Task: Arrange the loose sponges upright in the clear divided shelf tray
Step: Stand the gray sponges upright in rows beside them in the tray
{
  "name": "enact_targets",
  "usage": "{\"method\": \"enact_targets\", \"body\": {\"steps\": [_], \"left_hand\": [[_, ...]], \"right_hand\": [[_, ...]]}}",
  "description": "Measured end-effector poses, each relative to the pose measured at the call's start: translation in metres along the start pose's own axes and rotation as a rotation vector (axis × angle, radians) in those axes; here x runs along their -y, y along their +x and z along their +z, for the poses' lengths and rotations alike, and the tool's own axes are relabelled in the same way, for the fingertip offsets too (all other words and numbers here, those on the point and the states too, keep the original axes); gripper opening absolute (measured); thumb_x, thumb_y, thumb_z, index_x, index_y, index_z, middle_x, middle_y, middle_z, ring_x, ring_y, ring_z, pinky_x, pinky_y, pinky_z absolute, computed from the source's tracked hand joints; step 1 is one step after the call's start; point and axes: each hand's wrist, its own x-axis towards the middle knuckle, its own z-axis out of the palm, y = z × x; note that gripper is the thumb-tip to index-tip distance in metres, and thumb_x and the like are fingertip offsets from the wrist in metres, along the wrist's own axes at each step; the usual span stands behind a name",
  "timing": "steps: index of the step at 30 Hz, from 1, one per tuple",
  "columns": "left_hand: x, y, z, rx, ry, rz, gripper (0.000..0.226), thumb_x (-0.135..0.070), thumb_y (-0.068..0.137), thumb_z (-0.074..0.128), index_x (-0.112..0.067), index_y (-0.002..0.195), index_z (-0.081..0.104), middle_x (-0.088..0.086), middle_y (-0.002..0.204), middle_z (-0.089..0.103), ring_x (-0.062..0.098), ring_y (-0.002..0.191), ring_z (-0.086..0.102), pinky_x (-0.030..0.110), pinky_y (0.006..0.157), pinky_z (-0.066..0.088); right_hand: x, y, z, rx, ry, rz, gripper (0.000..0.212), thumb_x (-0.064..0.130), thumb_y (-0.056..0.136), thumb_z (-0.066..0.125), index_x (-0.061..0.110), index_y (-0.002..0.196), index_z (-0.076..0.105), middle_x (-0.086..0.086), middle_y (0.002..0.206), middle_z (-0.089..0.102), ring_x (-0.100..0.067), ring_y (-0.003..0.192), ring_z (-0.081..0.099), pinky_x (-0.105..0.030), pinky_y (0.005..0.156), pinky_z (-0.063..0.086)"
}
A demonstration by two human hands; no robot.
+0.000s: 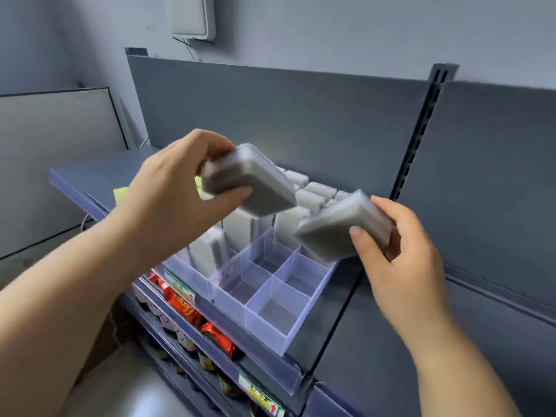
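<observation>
My left hand [177, 182] grips a grey wrapped sponge [255, 182] held tilted in the air above the tray's left rows. My right hand [400, 236] grips a second grey sponge [337, 233], tilted over the tray's right side. The clear divided shelf tray [264, 320] lies on the dark shelf. Its front compartments hold nothing. Several pale sponges [310, 197] stand upright in its rear compartments, and others [207, 251] stand in the left row.
A yellow sponge [120, 194] lies on the shelf behind my left wrist. Red wrapped packets [216, 338] and price labels [261, 395] line the shelf below. The grey back panel [301, 115] and a slotted upright [421, 130] stand close behind the tray.
</observation>
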Motion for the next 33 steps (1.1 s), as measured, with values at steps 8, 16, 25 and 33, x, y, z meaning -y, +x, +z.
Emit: {"method": "enact_targets", "body": {"steps": [8,16,25,33], "left_hand": [[0.066,0.063,0.023,0.406,-0.152,0.212,0.041,-0.049,0.059,0.069,-0.037,0.088,0.043,-0.023,0.078,0.053,0.006,0.075,0.052,0.013,0.067,0.039],[0.092,0.095,0.041,0.554,-0.286,0.400,0.041,-0.045,0.063,0.073,-0.033,0.095,0.050,-0.019,0.089,0.058,0.008,0.084,0.055,0.020,0.074,0.042],[0.084,0.097,0.056,0.685,-0.197,0.607,0.045,-0.048,0.070,0.071,-0.037,0.109,0.050,-0.027,0.086,0.053,0.003,0.089,0.052,0.012,0.072,0.040],[0.071,0.094,0.077,0.787,-0.092,0.730,0.043,-0.049,0.074,0.069,-0.033,0.107,0.048,-0.010,0.099,0.062,0.012,0.085,0.052,0.030,0.076,0.046]], "right_hand": [[0.025,0.013,0.043,-0.106,-0.195,0.116,0.035,0.026,0.081,0.063,0.046,0.109,0.055,0.021,0.109,0.060,0.002,0.102,0.056,-0.008,0.078,0.044],[0.039,-0.005,0.062,-0.252,-0.416,0.212,0.037,0.027,0.082,0.060,0.041,0.116,0.054,0.026,0.113,0.055,0.010,0.104,0.048,0.002,0.074,0.035],[0.042,-0.013,0.072,-0.219,-0.555,0.256,0.039,0.026,0.084,0.060,0.038,0.121,0.051,0.028,0.115,0.049,0.006,0.107,0.047,-0.012,0.086,0.038],[0.032,-0.012,0.076,-0.111,-0.644,0.272,0.040,0.027,0.087,0.058,0.038,0.125,0.049,0.033,0.117,0.043,0.017,0.106,0.037,0.006,0.081,0.028]]}}
